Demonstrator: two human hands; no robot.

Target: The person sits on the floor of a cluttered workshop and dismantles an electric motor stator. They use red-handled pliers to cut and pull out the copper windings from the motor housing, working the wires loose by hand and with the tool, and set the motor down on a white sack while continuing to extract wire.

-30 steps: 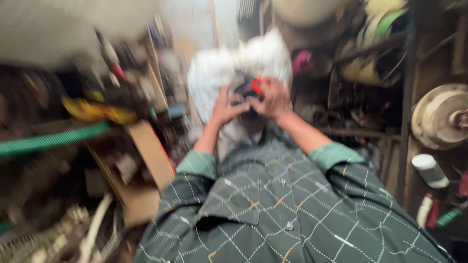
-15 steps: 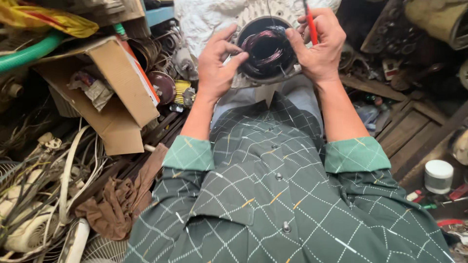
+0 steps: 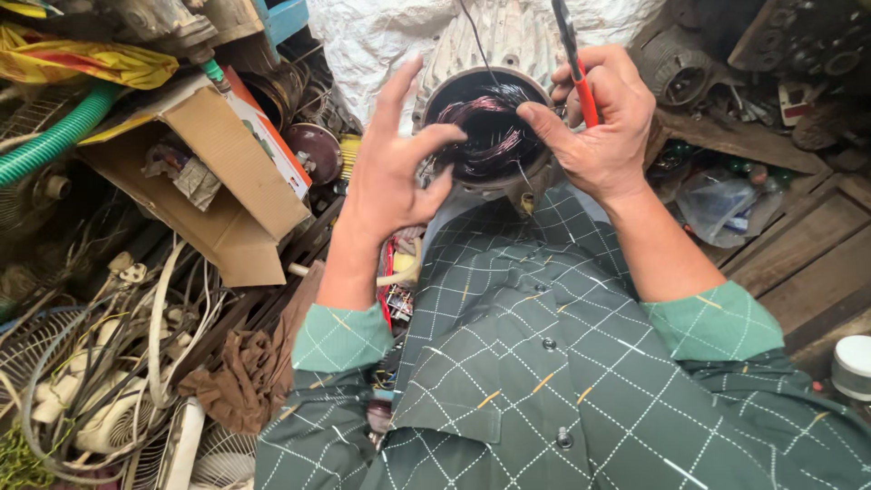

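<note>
A grey finned motor housing [image 3: 522, 45] rests on my lap, its round opening showing dark reddish copper windings [image 3: 490, 127]. My left hand [image 3: 395, 168] has fingers spread, the thumb and forefinger pinching at the windings on the left rim. My right hand [image 3: 603, 127] grips red-handled pliers [image 3: 573, 54] that point upward, while its forefinger touches the windings on the right. A thin dark wire rises from the coil toward the top of the view. My green checked shirt fills the lower part.
An open cardboard box [image 3: 218, 172] lies at left beside a green hose [image 3: 54, 136]. Tangled cables and white fan parts [image 3: 109, 399] pile at lower left, with a brown rag [image 3: 249, 372]. Wooden planks [image 3: 798, 245], a plastic bag and a white container [image 3: 853, 363] are at right.
The view has dropped and closed in on the motor. Both hands have moved from the housing's outer rim onto the windings, and my left fingers have spread.
</note>
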